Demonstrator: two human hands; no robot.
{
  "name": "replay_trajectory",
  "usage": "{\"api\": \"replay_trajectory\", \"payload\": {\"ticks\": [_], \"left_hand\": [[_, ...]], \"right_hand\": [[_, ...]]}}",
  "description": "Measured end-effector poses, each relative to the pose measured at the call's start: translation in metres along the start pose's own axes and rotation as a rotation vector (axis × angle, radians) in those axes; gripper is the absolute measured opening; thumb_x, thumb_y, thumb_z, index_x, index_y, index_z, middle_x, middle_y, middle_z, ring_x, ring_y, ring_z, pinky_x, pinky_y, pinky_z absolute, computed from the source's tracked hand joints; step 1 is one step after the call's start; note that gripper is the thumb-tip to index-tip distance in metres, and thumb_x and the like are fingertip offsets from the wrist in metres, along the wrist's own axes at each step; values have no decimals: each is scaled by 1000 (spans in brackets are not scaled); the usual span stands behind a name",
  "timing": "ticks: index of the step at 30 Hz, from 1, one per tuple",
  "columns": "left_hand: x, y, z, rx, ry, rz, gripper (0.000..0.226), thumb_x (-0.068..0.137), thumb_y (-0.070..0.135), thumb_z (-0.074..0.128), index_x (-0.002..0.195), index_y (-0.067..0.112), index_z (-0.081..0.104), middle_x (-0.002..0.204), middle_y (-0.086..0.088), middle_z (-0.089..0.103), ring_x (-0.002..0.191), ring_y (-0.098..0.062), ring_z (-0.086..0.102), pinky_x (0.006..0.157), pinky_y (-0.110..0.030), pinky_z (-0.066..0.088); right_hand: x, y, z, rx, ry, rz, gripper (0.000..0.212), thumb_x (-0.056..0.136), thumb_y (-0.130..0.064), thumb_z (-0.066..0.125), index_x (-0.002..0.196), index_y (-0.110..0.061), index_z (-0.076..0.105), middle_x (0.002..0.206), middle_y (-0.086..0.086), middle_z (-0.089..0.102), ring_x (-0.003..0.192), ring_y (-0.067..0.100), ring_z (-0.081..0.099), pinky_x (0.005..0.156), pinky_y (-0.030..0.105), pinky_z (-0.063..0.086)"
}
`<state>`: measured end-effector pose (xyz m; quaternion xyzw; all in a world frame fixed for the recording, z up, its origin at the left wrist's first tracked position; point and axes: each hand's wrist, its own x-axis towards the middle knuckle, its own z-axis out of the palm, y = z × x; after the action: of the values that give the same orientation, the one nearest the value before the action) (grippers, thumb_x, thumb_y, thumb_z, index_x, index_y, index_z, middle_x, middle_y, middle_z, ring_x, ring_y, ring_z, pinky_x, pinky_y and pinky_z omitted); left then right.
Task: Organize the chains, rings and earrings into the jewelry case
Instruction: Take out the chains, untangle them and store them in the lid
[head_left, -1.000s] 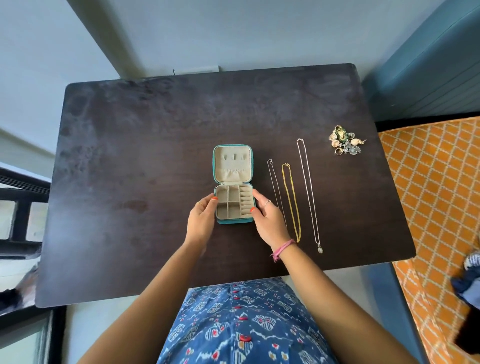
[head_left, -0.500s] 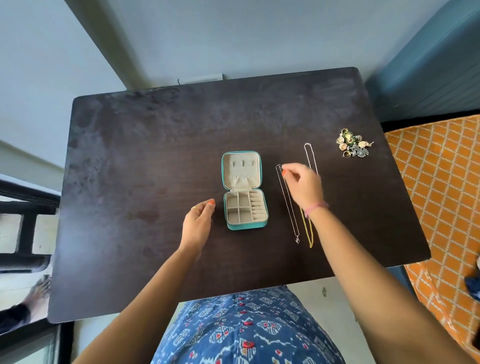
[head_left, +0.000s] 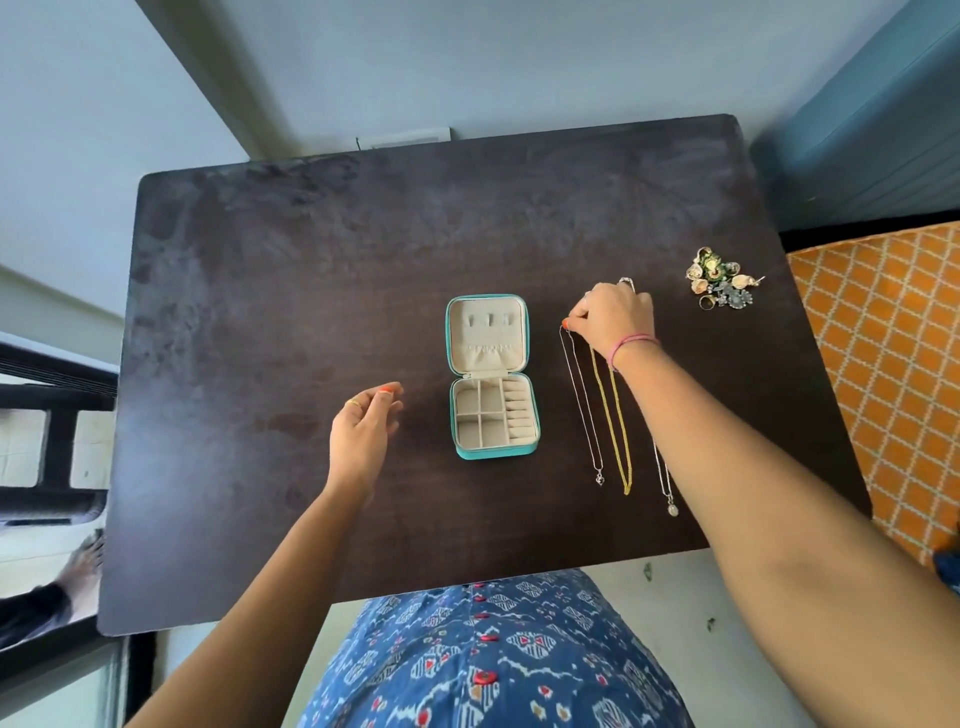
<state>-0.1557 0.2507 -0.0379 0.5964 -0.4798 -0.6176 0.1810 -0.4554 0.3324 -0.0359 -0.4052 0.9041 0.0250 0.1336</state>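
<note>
Two fingertips of the right hand (head_left: 613, 317) pinch the top of the thin silver chain (head_left: 582, 400), just right of the open jewelry case (head_left: 491, 376). The left hand (head_left: 363, 431) hovers relaxed, holding nothing. Best to lift slowly so the neighbouring gold chain (head_left: 613, 415) stays untangled on the surface (head_left: 311, 260).

Worktop (head_left: 260, 312): dark | jewelry case (head_left: 491, 376): open, centre | three chains at 3 o'clock; right hand (head_left: 613, 317) pinches thin silver chain (head_left: 582, 400) top | earring-and-ring pile (head_left: 724, 278): 2 o'clock | left hand (head_left: 363, 431): loose, 9 o'clock of case
</note>
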Motion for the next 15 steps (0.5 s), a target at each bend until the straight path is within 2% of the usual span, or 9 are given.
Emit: {"api": "replay_trajectory", "payload": {"ticks": [5,10,12,15], "left_hand": [[-4,9,7,-27,-5,-5,19,100,23,48,106,17,65,105,2,69,100,-12,64,90,-28,51],[-6,20,11,-50,-10,23,21,100,22,48,108,15,66,102,2,69,94,-10,64,86,-27,51],[-6,25,11,-69,-14,38,20,100,22,48,105,16,67,100,2,69,93,-10,64,83,-26,51],[-7,32,11,-81,-24,68,19,100,22,48,101,19,67,99,2,69,92,-10,64,80,-23,51]], "right_hand": [[-5,-6,6,-3,-8,-41,23,92,-33,55,96,-19,73,106,5,61,101,27,57,80,36,42],[-13,-2,6,79,-42,-111,25,94,-29,49,95,-16,71,104,5,63,91,27,61,75,34,45],[-18,2,0,151,-37,-142,22,95,-28,49,93,-15,68,96,3,65,84,26,63,71,33,46],[-28,9,-15,280,-50,-199,13,94,-27,52,92,-16,60,69,-2,64,67,18,61,70,35,53]]}}
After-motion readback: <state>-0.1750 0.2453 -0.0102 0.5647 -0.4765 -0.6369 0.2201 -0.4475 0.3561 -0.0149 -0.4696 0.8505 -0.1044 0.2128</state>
